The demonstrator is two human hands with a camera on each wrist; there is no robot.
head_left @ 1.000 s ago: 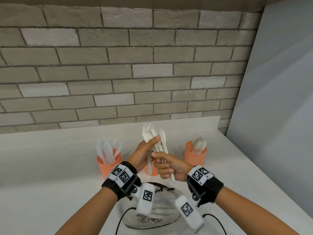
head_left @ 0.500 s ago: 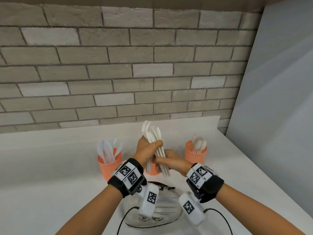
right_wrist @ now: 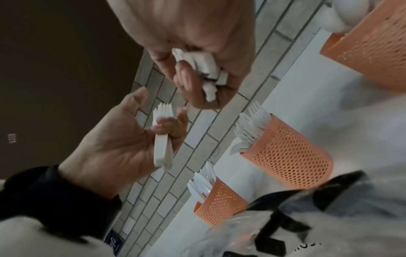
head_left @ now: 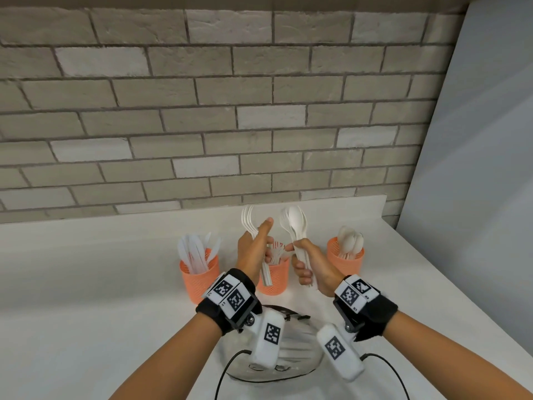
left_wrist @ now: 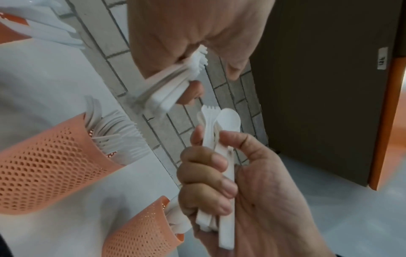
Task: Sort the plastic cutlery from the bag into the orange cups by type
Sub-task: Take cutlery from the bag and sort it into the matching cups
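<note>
Forks (head_left: 250,223) pinched in left hand (head_left: 253,249), mixed cutlery (head_left: 297,226) fisted in right hand (head_left: 310,262): light, stiff, slippery plastic, best gripped mid-handle.

Head view looks down; wrist views close, all sharing orange cups (head_left: 272,277).

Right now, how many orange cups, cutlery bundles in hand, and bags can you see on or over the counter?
Orange cups: 3 (knives cup, middle forks cup, spoons cup)
Hand-held cutlery bundles: 2 (forks in left hand; mixed forks and spoons in right hand)
Clear plastic bags: 1
Total: 6
</note>
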